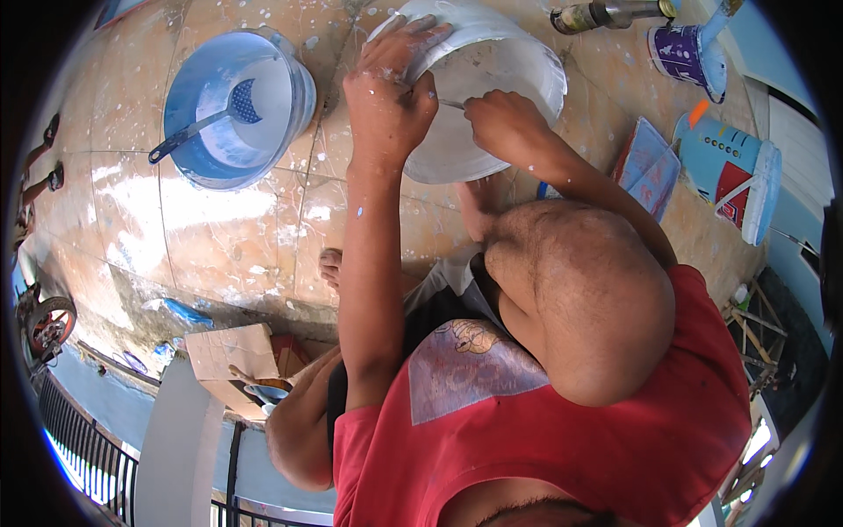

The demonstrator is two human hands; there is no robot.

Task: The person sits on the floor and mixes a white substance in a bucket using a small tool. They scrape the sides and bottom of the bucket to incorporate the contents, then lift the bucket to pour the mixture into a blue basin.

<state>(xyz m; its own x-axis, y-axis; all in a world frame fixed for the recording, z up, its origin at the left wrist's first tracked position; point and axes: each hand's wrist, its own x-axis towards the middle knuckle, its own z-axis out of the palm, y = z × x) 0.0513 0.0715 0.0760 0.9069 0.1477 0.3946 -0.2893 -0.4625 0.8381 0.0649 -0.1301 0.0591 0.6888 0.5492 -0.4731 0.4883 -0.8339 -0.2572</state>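
Note:
A white bucket [537, 66] lies tilted on the tiled floor ahead, its mouth turned toward me and its inner wall smeared grey and white. My left hand [391, 97] grips the bucket's left rim, fingers over the outside and thumb at the edge. Closed in front of the opening, my right hand [511, 126] holds a thin metal tool [451, 104]. Only a short narrow piece of that tool shows between the hands, so its kind is hidden. To the left stands a blue bucket [300, 88] with a blue slotted skimmer [243, 104] resting in it.
A glass bottle [606, 15] lies at the far right near a purple paint tub [680, 53]. Closer on the right are a turquoise paint pail [722, 162] on its side and a paint-stained flat tray [648, 167]. An opened cardboard box [230, 353] sits lower left.

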